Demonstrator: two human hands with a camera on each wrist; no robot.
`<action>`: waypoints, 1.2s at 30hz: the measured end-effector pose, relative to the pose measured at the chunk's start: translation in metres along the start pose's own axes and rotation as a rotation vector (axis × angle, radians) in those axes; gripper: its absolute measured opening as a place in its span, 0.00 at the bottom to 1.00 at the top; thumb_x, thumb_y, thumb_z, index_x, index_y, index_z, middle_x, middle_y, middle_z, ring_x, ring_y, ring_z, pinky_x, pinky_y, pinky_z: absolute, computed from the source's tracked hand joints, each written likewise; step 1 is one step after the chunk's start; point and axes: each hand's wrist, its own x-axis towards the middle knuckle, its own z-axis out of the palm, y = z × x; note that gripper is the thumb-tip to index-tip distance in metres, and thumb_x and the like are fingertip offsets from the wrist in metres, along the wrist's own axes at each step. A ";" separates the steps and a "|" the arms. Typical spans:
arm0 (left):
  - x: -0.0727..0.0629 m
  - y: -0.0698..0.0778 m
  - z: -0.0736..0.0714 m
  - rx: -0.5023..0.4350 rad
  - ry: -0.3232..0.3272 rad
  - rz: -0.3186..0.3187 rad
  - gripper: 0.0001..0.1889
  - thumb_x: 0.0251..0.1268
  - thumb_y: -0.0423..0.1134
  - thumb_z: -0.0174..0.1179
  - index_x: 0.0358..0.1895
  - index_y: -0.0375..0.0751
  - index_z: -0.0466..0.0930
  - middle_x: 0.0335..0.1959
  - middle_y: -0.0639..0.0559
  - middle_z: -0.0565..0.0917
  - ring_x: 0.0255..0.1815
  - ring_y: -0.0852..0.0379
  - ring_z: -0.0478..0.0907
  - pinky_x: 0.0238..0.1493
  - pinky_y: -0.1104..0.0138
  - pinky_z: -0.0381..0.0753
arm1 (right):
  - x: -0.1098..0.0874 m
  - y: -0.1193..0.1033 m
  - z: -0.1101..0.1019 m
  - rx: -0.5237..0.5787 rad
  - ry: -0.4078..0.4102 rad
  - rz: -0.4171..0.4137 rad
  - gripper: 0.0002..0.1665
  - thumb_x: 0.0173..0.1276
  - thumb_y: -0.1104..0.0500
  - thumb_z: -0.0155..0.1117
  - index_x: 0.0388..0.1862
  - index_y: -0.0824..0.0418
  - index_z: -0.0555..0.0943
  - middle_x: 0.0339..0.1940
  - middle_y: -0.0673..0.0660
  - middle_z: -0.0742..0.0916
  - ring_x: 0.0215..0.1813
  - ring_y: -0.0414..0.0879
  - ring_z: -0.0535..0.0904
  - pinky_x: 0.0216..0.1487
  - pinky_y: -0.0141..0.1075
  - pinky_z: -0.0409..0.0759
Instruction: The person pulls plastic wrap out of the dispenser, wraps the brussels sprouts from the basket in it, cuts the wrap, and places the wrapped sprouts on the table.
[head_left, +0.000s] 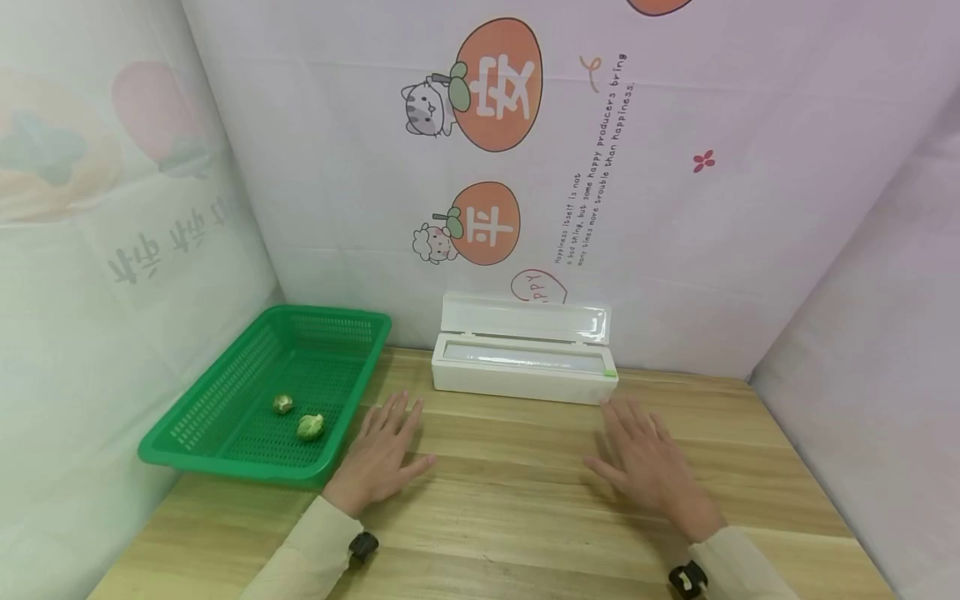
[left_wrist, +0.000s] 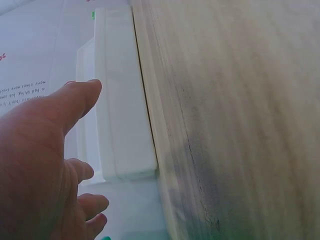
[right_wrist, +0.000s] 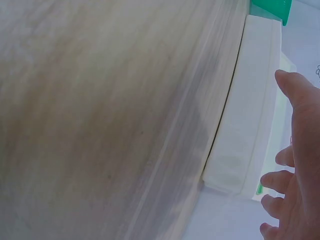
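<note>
A long white cling film dispenser box (head_left: 525, 379) stands at the back of the table, its clear lid (head_left: 525, 319) raised and a film roll showing inside. A small green slider (head_left: 610, 373) sits at its right end. My left hand (head_left: 381, 460) is spread palm down beside the green basket (head_left: 378, 333), holding nothing. Over the table, just in front of the box's right end, my right hand (head_left: 648, 462) has its fingers extended and is also bare. Both wrist views show the box (left_wrist: 125, 100) (right_wrist: 245, 110) beyond the fingers.
In the green basket at the left lie two small greenish, round vegetables (head_left: 311, 427) (head_left: 282, 404). Printed white cloth (head_left: 337, 167) hangs behind the wooden table (head_left: 510, 500) and along both sides. A black strap device sits on each wrist.
</note>
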 end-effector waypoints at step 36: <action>0.033 0.013 -0.032 0.055 -0.028 0.116 0.45 0.77 0.54 0.62 0.83 0.28 0.52 0.86 0.32 0.55 0.86 0.33 0.54 0.83 0.36 0.59 | 0.026 0.020 -0.015 0.006 0.018 -0.016 0.50 0.78 0.41 0.63 0.84 0.69 0.57 0.83 0.71 0.67 0.82 0.71 0.63 0.80 0.68 0.63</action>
